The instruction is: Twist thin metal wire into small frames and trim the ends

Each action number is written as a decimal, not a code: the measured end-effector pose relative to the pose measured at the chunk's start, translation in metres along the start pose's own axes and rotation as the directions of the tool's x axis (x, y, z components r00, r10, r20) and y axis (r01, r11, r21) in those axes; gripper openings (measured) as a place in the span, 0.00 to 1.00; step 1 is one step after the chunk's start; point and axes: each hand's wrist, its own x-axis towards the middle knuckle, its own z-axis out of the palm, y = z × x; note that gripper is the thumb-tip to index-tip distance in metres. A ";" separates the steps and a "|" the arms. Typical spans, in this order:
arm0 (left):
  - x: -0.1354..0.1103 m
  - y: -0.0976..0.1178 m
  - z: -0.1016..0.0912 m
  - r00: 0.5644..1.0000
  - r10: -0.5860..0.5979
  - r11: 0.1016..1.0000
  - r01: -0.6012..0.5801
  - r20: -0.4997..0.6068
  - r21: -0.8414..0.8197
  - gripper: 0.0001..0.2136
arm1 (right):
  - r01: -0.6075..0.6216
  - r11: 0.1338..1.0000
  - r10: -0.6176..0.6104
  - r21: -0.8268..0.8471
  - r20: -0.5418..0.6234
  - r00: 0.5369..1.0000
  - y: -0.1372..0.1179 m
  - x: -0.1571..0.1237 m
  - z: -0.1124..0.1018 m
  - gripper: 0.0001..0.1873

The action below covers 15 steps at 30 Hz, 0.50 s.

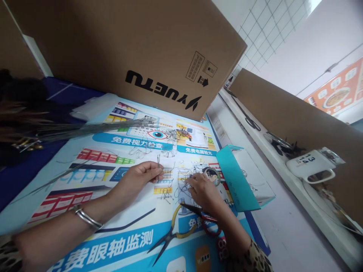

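My left hand (143, 174), with a silver bangle at the wrist, pinches a small upright bunch of thin wires (158, 160) between thumb and fingertips. To its right, my right hand (206, 190) bends its fingers down over loose, curled wire pieces (181, 185) on the printed sheet. Whatever lies between those fingertips is too small to make out. Yellow-handled pliers (170, 235) lie with jaws apart below the hands. Red-handled scissors (209, 219) rest partly under my right forearm. A round tape roll (212, 175) sits just beyond my right hand.
Long straight wires (113, 124) stretch in from the left. Wire flower-like clusters (172, 135) lie farther back. An open teal-and-white box (241, 185) stands at right. A large cardboard box (159, 49) walls the back. A white mug (307, 166) sits on the right ledge.
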 end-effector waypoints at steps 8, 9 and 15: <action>0.000 -0.001 -0.001 0.998 -0.058 0.998 0.058 -0.007 -0.017 0.10 | -0.066 0.998 0.066 0.008 -0.011 0.998 0.024 0.000 -0.004 0.13; 0.000 -0.001 -0.001 0.998 -0.061 0.998 0.060 -0.005 -0.020 0.10 | -0.068 0.998 0.068 0.017 -0.024 0.997 0.024 0.000 -0.003 0.13; 0.001 -0.004 -0.002 0.998 -0.068 0.997 0.068 -0.005 -0.031 0.10 | -0.049 0.998 0.052 0.038 -0.062 0.997 0.023 0.001 0.006 0.10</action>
